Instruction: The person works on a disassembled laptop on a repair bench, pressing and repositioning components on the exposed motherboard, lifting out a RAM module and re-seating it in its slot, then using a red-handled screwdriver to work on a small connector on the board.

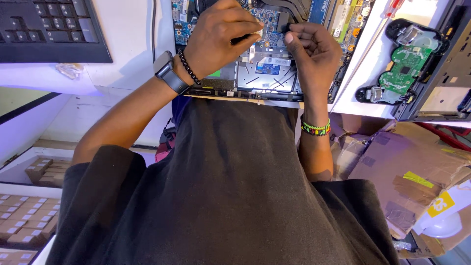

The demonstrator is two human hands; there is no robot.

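Observation:
An opened laptop (267,73) lies bottom-up on the white bench, with its blue circuit board and silver plate exposed. My left hand (221,39), with a grey watch and a black bead bracelet on the wrist, rests over the board with fingertips pinched together on a small black part (283,22). My right hand (311,49), with a green beaded bracelet on the wrist, is curled, and its thumb and fingers grip the same black part from the right. How the part sits on the board is hidden by my fingers.
A black keyboard (49,27) lies at the far left. An opened game controller (405,64) with a green board and a red-handled screwdriver (392,7) lie to the right, beside another dark device (441,78). Cardboard boxes (412,172) sit below right and small stacked boxes (24,221) below left.

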